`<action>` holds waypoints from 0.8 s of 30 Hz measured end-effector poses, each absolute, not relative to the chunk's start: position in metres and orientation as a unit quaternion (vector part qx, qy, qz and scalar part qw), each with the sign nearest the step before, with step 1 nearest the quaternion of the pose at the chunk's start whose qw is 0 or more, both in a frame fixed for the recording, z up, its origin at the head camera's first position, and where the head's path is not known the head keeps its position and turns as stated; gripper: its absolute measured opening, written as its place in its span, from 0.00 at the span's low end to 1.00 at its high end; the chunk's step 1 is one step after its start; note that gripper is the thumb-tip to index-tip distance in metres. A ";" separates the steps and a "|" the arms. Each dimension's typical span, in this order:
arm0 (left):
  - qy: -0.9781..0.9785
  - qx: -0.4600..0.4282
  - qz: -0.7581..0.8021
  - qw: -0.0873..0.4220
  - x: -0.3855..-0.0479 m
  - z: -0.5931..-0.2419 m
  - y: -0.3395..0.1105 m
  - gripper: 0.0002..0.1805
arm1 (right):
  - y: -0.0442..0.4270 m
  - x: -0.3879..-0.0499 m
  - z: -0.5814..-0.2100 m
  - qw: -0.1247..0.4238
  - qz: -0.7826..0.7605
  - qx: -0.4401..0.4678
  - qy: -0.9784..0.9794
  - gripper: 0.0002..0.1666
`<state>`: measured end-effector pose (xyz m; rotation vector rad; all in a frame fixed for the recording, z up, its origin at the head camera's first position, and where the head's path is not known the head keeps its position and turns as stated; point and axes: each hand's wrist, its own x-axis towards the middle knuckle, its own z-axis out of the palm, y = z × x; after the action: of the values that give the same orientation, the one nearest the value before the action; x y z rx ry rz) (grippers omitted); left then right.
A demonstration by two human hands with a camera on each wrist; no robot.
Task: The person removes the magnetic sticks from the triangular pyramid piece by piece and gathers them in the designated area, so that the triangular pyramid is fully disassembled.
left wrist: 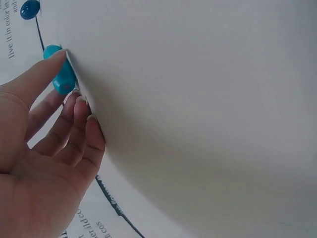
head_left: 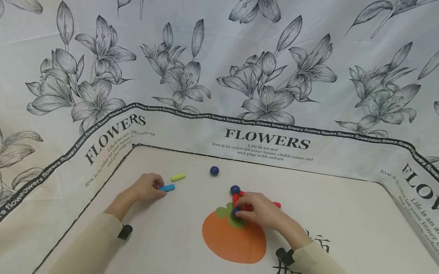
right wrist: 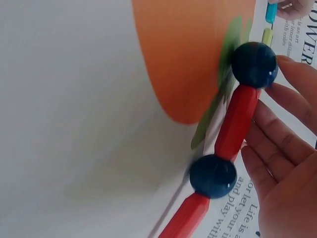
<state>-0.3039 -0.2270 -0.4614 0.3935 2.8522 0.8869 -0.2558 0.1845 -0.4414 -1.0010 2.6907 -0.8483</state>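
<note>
My left hand pinches a light blue stick between thumb and fingers; the left wrist view shows the stick at the fingertips of my hand. My right hand grips a dark blue ball over the printed orange fruit's green leaves. In the right wrist view, that ball touches a red stick, whose other end meets a second blue ball. Another red stick extends from this second ball. My right hand's thumb and a finger touch the first ball.
A yellow-green stick lies just beyond the light blue one. A loose blue ball sits farther back on the cloth. The printed orange fruit and black characters are on the surface; a flowered cloth rises behind.
</note>
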 end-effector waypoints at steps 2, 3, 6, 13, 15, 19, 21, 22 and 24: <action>0.945 0.131 0.294 0.065 -0.303 -0.460 -0.227 0.13 | 0.188 -0.256 -0.440 0.073 -0.278 -0.322 0.902 0.10; 0.945 0.132 0.293 0.063 -0.302 -0.460 -0.228 0.14 | 0.190 -0.256 -0.440 0.070 -0.272 -0.316 0.906 0.10; 0.943 0.133 0.301 0.054 -0.300 -0.459 -0.230 0.17 | 0.193 -0.258 -0.438 0.066 -0.257 -0.306 0.914 0.09; 0.930 0.161 0.330 0.017 -0.295 -0.448 -0.208 0.19 | 0.193 -0.261 -0.436 0.068 -0.237 -0.319 0.915 0.06; 0.927 0.179 0.329 0.012 -0.292 -0.443 -0.193 0.19 | 0.192 -0.261 -0.435 0.071 -0.232 -0.317 0.917 0.05; 0.923 0.203 0.326 0.021 -0.285 -0.436 -0.159 0.18 | 0.188 -0.262 -0.437 0.066 -0.219 -0.315 0.921 0.05; 0.921 0.207 0.328 0.043 -0.281 -0.436 -0.142 0.18 | 0.185 -0.262 -0.439 0.059 -0.214 -0.312 0.924 0.04; 0.920 0.209 0.326 0.058 -0.280 -0.437 -0.133 0.18 | 0.185 -0.262 -0.440 0.055 -0.211 -0.311 0.925 0.04; 0.915 0.214 0.328 0.096 -0.277 -0.441 -0.115 0.20 | 0.183 -0.262 -0.442 0.050 -0.210 -0.307 0.927 0.05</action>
<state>-0.2772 -0.1150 -0.4407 0.6328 2.7112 0.9712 -0.2620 0.1831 -0.4424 -0.9336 2.8234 -0.6407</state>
